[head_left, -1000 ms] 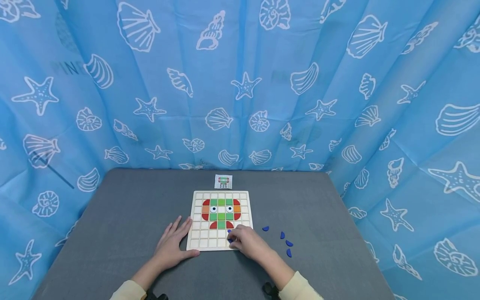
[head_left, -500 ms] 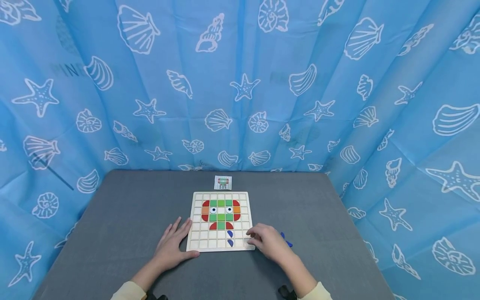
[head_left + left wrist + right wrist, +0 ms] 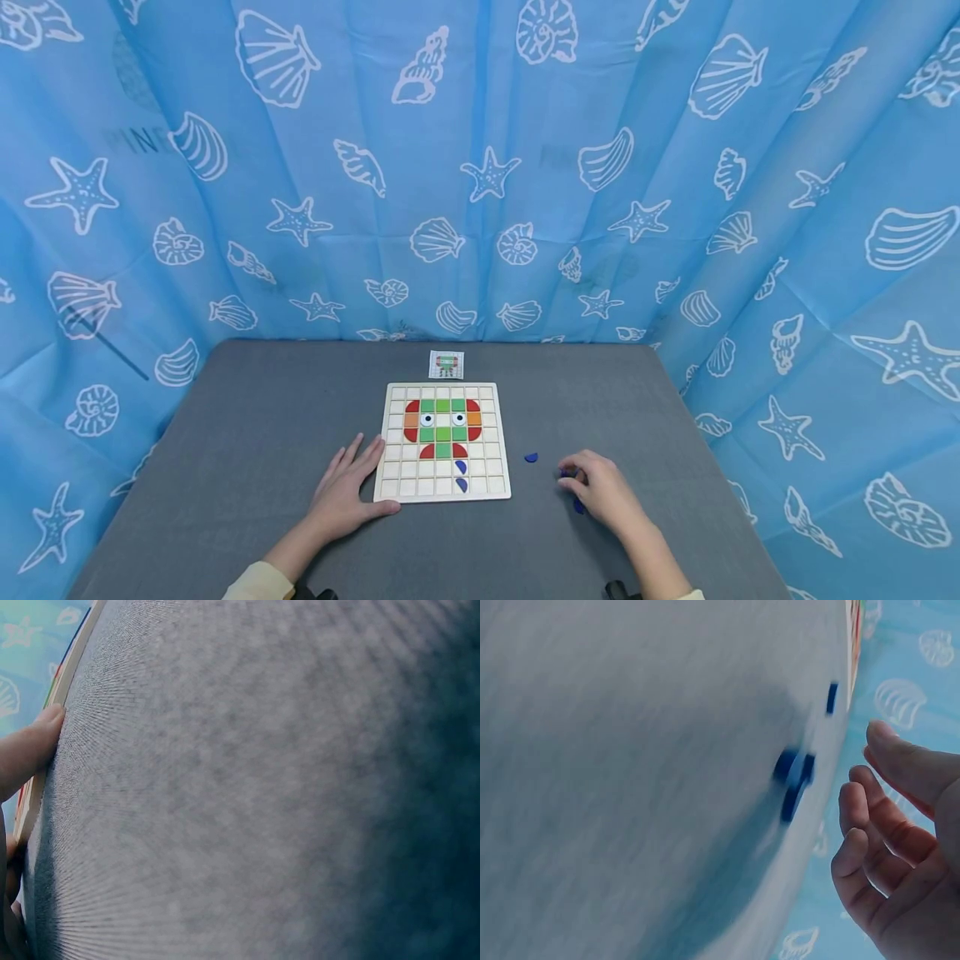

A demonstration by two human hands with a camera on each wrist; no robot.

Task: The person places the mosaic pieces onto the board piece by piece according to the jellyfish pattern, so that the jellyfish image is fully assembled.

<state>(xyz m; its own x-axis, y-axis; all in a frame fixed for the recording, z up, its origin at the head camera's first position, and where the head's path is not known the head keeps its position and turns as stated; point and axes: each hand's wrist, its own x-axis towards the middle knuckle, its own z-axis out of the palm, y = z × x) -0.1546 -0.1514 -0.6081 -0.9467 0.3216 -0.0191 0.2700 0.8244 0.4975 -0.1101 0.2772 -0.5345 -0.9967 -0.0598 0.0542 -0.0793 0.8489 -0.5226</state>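
A pale square grid board [image 3: 390, 486] lies on the table, bearing red, green and orange tiles and two eye tiles [image 3: 459, 419]. Two blue half-round pieces [image 3: 461, 467] sit in its lower cells. My left hand [image 3: 345, 493] rests at the board's left edge, fingers spread; its thumb [image 3: 34, 746] touches the rim in the left wrist view. My right hand [image 3: 603, 492] hovers over loose blue pieces [image 3: 579, 507] right of the board, partly covering them. In the right wrist view its fingers [image 3: 900, 832] are loosely bent, holding nothing, apart from the blue pieces [image 3: 793, 772].
A small printed card [image 3: 447, 364] with a grid picture lies behind the board. Another blue half-round piece [image 3: 531, 457] lies between the board and my right hand. A blue shell-patterned curtain [image 3: 487, 250] hangs behind the grey table [image 3: 300, 400].
My right hand has let go of the blue piece in the board's lower cell and moved right to the loose blue pieces. My left hand has stayed in place.
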